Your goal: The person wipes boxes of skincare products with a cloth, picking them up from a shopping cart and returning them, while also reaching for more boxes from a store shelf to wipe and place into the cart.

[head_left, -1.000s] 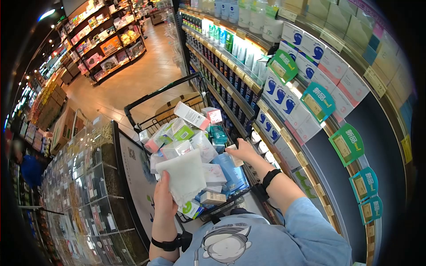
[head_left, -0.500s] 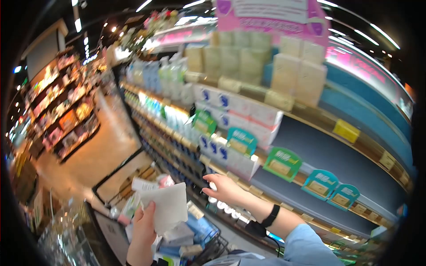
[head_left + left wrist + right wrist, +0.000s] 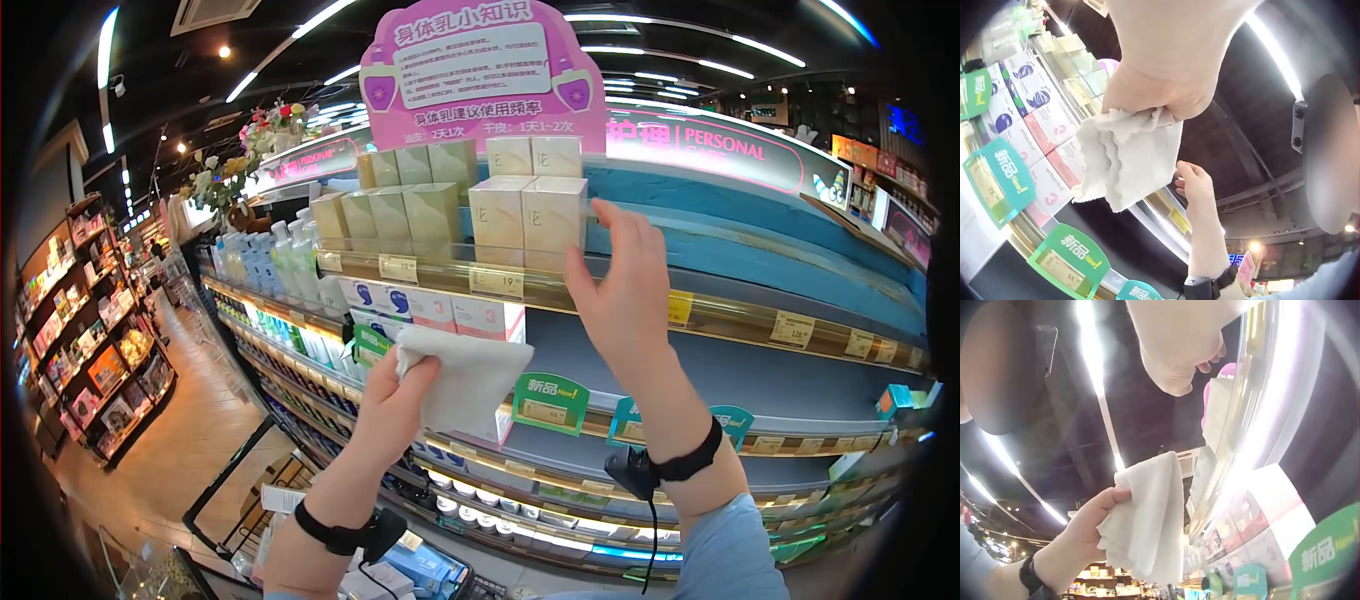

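A folded white cloth (image 3: 465,378) hangs from the left hand (image 3: 392,405), pinched between thumb and fingers. The left wrist view shows the cloth (image 3: 1135,159) in loose layers below that hand. Raised at the top shelf, the right hand (image 3: 628,290) has its fingers spread and holds nothing. Just left of its fingertips stand cream boxes (image 3: 555,222) stacked two high, and I cannot tell if they touch. Further left are pale green boxes (image 3: 432,212). In the right wrist view the right hand (image 3: 1179,350) is partly cut off, its fingers slightly bent.
A clear lip and price rail (image 3: 497,282) run along the top shelf's front. Below it are lower shelves with white and pink boxes (image 3: 480,315) and a green sign (image 3: 550,404). The loaded cart (image 3: 425,570) is at the bottom left, and a pink sign (image 3: 480,70) rises behind.
The view has swung up from the cart to the shelves. My right hand has left the small box it touched in the cart and risen to the top shelf. The cloth has stayed in my left hand.
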